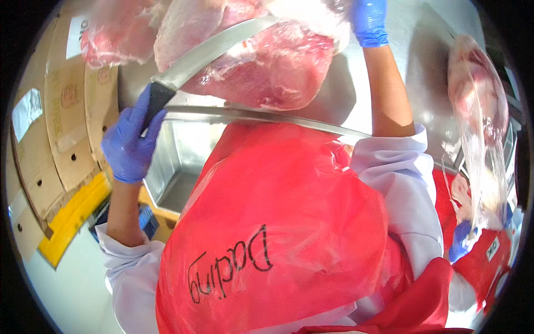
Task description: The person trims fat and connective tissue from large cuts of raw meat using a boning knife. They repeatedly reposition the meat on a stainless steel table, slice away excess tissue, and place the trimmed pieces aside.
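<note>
My left hand [129,143], in a blue glove, is closed around the black handle of a long curved butcher knife [222,47]. Its broad blade slants up and to the right across a large raw cut of meat [267,75] with pale fat on top. That meat lies on a steel worktable [347,103], close to the front edge. My right hand [370,22], gloved in blue too, is at the meat's upper right side. Its fingers run out at the top of the picture, so I cannot see whether they grip the meat.
Another piece of meat [119,33] is at the upper left. Stacked cardboard boxes [69,117] and a yellow bar [75,220] stand left. Below the table edge sits a metal bin [175,167]. At right, a co-worker's gloved hand [460,240] holds plastic-wrapped meat [478,94].
</note>
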A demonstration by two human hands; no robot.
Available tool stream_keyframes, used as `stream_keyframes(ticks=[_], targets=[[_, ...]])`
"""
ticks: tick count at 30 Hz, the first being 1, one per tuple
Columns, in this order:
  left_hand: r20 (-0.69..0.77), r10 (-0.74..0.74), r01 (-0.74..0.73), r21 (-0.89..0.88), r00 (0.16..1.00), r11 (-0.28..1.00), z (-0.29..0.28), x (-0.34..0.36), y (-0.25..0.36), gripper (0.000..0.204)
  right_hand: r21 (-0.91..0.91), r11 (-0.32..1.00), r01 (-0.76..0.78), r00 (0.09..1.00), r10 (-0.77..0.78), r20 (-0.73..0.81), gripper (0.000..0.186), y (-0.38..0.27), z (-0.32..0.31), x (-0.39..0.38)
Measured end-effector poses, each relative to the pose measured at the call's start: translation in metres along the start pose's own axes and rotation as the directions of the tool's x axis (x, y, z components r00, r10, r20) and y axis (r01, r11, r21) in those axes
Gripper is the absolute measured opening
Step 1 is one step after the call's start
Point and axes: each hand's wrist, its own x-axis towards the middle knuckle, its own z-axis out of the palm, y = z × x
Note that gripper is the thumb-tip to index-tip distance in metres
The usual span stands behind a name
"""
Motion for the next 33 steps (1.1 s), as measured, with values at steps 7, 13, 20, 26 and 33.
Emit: stream_keyframes(ticks=[7,13,20,26,33], targets=[[-0.005,0.252,-0.252,-0.076,0.968,0.965,-0.024,0.058,-0.050,0.045,0.041,0.983,-0.180,0.966,0.169,0.196,0.052,-0.062,-0.007,-0.040],[0.104,0.026,-0.015,-0.110,0.994,0.994,-0.099,0.035,-0.016,0.042,-0.141,0.934,-0.328,0.931,0.345,0.120,0.031,-0.056,-0.029,-0.067],[0.346,-0.084,0.173,-0.236,0.935,0.956,-0.117,-0.003,0.052,0.042,-0.012,0.944,-0.331,0.923,0.327,0.204,0.036,-0.068,-0.042,-0.107],[0.327,-0.072,0.142,-0.196,0.942,0.970,-0.099,-0.016,0.075,0.041,-0.356,0.895,-0.267,0.947,0.312,0.074,0.036,-0.121,-0.037,-0.050],[0.292,-0.102,0.147,-0.137,0.951,0.980,-0.105,0.000,0.122,0.038,-0.352,0.936,-0.024,0.921,0.157,0.357,0.027,0.019,-0.033,0.074]])
